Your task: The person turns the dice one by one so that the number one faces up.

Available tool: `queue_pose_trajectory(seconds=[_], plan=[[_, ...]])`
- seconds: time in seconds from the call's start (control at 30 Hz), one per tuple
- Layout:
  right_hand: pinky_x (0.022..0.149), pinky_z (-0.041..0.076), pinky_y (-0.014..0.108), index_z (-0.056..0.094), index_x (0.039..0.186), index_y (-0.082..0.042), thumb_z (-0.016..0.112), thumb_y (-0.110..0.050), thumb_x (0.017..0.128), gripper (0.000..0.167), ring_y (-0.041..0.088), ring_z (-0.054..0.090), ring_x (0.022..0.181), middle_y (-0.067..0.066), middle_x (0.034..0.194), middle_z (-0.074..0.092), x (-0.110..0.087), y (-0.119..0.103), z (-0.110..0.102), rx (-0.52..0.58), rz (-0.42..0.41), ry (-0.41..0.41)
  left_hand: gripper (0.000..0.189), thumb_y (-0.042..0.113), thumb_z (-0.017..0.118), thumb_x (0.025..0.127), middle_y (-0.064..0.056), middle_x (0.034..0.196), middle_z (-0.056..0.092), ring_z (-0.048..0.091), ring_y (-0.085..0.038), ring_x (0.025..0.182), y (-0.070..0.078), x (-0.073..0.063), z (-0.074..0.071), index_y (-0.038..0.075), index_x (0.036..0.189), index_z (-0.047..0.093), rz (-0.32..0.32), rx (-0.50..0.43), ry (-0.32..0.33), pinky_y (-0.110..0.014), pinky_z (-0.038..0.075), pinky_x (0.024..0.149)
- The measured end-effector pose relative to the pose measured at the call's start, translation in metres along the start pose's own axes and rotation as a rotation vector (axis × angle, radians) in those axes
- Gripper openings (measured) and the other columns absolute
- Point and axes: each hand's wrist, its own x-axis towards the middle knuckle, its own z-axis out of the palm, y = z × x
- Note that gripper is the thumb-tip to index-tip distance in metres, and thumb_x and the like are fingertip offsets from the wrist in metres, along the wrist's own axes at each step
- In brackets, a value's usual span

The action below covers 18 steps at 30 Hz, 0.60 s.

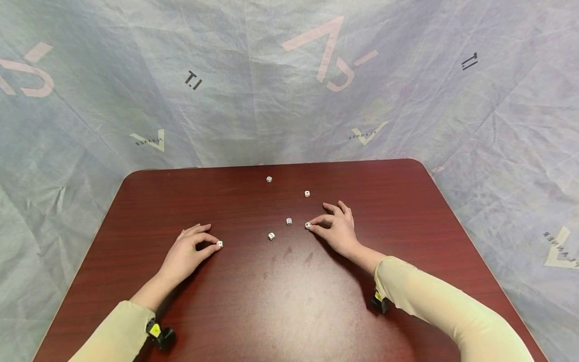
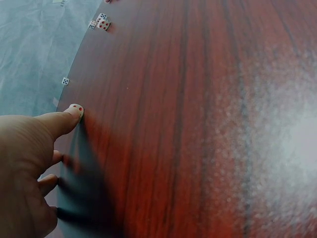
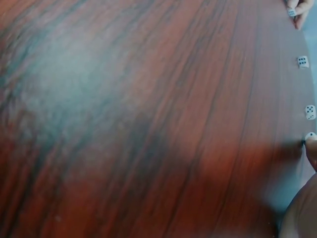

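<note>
My left hand (image 1: 184,254) pinches a white die (image 1: 219,244) between thumb and forefinger, low over the dark red table. In the left wrist view red pips show on that die (image 2: 78,110) beside the thumb tip. On the right, my right hand (image 1: 338,230) holds another white die (image 1: 308,225) between thumb and forefinger, its other fingers spread away. Two loose dice lie between the hands: one (image 1: 289,221) just left of the right fingertips, the other (image 1: 271,236) a little nearer me. The right wrist view shows only part of the right thumb (image 3: 311,148) at its edge.
Farther back on the table (image 1: 289,301) lie two more dice, one (image 1: 307,193) beyond the right hand and one (image 1: 269,179) near the far edge. A grey printed cloth (image 1: 253,100) hangs behind the table and along its sides.
</note>
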Motion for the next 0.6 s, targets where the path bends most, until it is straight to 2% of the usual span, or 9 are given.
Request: queue_pose_trajectory(seconds=[0.33, 0.6], plan=[[0.119, 0.006, 0.065, 0.083, 0.094, -0.026, 0.084, -0.034, 0.087, 0.011, 0.042, 0.012, 0.152, 0.014, 0.152, 0.048, -0.0022, 0.002, -0.0013, -0.017, -0.014, 0.005, 0.012, 0.028, 0.081, 0.09, -0.018, 0.145, 0.056, 0.037, -0.043, 0.145, -0.0004, -0.0002, 0.0015, 0.022, 0.1, 0.079, -0.002, -0.001, 0.004, -0.063, 0.019, 0.12], [0.119, 0.007, 0.066, 0.082, 0.101, -0.023, 0.085, -0.032, 0.086, 0.018, 0.042, 0.012, 0.152, 0.015, 0.153, 0.048, -0.0032, 0.001, -0.0059, -0.023, -0.029, 0.002, 0.012, 0.028, 0.081, 0.091, -0.018, 0.146, 0.055, 0.036, -0.043, 0.145, 0.0001, -0.0007, 0.0016, 0.022, 0.101, 0.079, -0.008, -0.005, -0.005, -0.063, 0.018, 0.121]])
